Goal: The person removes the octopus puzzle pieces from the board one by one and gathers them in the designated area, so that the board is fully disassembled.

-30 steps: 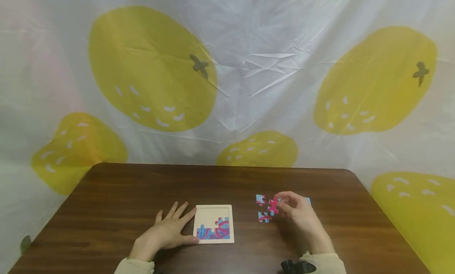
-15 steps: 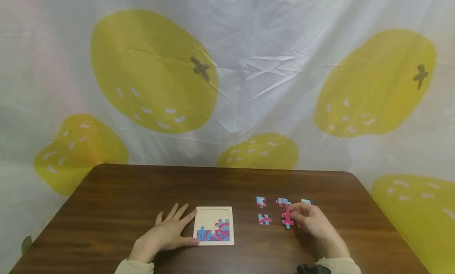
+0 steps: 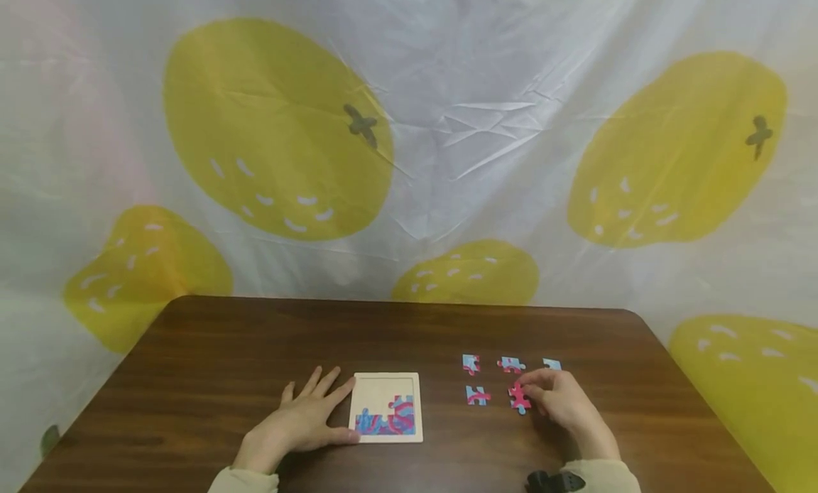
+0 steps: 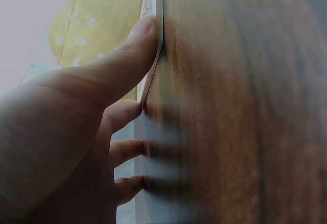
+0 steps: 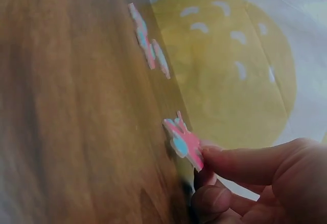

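My left hand (image 3: pixel 303 420) lies with fingers spread at the left side of a pale wooden puzzle tray (image 3: pixel 418 408). Its thumb presses the tray's lower left corner, and the index fingertip touches the upper left one. Inside the tray, joined blue and pink puzzle pieces (image 3: pixel 386 423) fill the bottom and lower right. Right of the tray, my right hand (image 3: pixel 565 401) pinches a mostly pink puzzle piece (image 3: pixel 519 399) between thumb and finger. In the right wrist view this pink piece (image 5: pixel 186 142) is tilted close over the table, its edge at the thumb tip.
Loose puzzle pieces lie around the right hand: a corner piece (image 3: pixel 471 364), another below it (image 3: pixel 476 396), one behind the pink piece (image 3: pixel 510 365), and one partly hidden by the hand (image 3: pixel 552 364). The brown table (image 3: pixel 358 329) ends at a lemon-print curtain (image 3: pixel 473 166).
My right hand has carried the pink puzzle piece rightward, away from the two left loose pieces, uncovering the one behind it. The left hand and tray have stayed in place.
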Tool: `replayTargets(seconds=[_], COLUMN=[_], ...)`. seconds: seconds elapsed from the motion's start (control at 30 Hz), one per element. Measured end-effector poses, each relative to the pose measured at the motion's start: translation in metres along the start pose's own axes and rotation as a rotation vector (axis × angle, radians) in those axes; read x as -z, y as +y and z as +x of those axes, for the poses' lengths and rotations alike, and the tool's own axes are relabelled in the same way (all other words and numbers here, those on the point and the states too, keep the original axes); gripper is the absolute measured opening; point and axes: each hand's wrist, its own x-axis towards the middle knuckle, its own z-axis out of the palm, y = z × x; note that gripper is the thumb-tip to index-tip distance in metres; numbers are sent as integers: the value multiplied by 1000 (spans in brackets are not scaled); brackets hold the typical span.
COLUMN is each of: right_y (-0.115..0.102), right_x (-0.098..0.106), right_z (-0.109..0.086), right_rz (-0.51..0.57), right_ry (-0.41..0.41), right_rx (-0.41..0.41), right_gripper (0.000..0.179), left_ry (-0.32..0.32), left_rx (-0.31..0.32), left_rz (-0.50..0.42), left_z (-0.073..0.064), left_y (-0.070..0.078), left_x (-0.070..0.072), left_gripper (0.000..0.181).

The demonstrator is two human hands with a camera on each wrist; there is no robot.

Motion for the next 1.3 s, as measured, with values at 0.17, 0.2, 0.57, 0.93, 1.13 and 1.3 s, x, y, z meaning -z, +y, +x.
replayTargets(seconds=[0.17, 0.2, 0.57, 0.93, 1.13, 1.3], right_y=[1, 1, 4, -11, -31, -50], right_x=[-2, -2, -4, -3, -6, -24], right_z=[-2, -2, -2, -6, -12, -13], right_rz=[-30, -37, -29, -32, -54, -30], right_ry=[33, 37, 60, 28, 30, 10], right_rx=[-10, -2, -25, 102, 166, 156], right_gripper=[12, 12, 13, 20, 21, 18], left_ry=[2, 3, 13, 38, 38, 37], left_rx=[-1, 0, -5, -11, -11, -8], left_rz=[-2, -2, 7, 24, 20, 14], left_z=[0, 0, 2, 3, 3, 4], left_y=[0, 0, -1, -4, -4, -3], left_x=[-1, -1, -4, -7, -6, -6], left_gripper=[92, 92, 93, 93, 93, 93])
